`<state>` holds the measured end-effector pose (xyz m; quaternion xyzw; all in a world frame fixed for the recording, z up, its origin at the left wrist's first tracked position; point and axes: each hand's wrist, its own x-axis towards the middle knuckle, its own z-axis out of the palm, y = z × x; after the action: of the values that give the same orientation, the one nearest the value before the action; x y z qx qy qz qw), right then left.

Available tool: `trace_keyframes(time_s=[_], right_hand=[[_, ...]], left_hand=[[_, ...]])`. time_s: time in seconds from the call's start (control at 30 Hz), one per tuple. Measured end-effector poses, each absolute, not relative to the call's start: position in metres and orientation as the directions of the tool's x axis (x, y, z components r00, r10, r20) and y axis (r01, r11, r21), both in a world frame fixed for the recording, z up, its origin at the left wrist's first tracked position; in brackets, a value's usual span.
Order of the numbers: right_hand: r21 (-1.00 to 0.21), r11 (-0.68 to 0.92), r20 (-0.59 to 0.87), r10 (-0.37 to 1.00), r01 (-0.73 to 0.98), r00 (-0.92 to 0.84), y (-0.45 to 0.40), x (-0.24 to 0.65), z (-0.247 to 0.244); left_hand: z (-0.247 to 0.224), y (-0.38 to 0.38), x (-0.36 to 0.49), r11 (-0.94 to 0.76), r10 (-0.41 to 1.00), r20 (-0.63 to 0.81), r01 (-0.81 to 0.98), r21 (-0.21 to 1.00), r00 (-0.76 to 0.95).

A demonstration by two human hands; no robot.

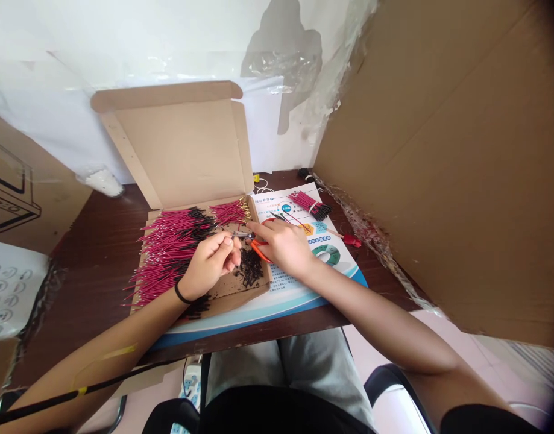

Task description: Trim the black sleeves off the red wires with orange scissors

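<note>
Orange-handled scissors [261, 248] are held in my right hand [287, 246], with their blades reaching left to my left hand. My left hand [212, 263] is pinched closed at the blade tips; what it holds is too small to make out. Beneath my hands lies an open cardboard box [222, 289]. Many red wires with black ends [161, 259] fill its left part, and a smaller pile of red wires [229, 212] lies at its back right. Small black scraps [251, 268] are heaped right of my left hand.
A banded bundle of red wires [310, 205] lies on a printed sheet [286, 289] at the right. A red-tipped item [351, 240] is beside it. Large cardboard [439, 169] stands at the right, and a clear container [103, 182] is at the back left.
</note>
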<state>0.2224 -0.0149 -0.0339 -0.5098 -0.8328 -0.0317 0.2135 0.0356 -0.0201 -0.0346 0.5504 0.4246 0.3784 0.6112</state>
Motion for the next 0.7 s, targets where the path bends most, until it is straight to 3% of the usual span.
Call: trace_keyframes(time_s=[0.13,0.3,0.4,0.53,0.7], right_hand=[[-0.238,0.533,0.425,0.809,0.812,-0.406,-0.0107,0.2233,-0.0387],[-0.521,0.548,0.517,0.812,0.654,-0.269,-0.0115,0.2205,-0.0373],[-0.619,0.616,0.575,0.778,0.488,-0.252,-0.0148,0.2168,-0.034],[-0.681,0.649,0.547,0.759,0.339,-0.353,-0.0165,0.2145,-0.0344],[-0.69,0.615,0.499,0.786,0.381,-0.364,-0.0144,0.2161,-0.0378]], left_hand=[[-0.0337,-0.0208,0.0368,0.153,0.92,-0.135,-0.021,0.988,0.368],[-0.0306,-0.0201,0.037,0.231,0.906,-0.213,-0.005,0.973,0.366],[-0.0288,-0.0203,0.0371,0.273,0.865,-0.29,0.099,0.957,0.409],[-0.0278,-0.0216,0.0384,0.291,0.834,-0.349,0.196,0.936,0.427],[-0.0277,-0.0216,0.0382,0.275,0.83,-0.362,0.254,0.927,0.423]])
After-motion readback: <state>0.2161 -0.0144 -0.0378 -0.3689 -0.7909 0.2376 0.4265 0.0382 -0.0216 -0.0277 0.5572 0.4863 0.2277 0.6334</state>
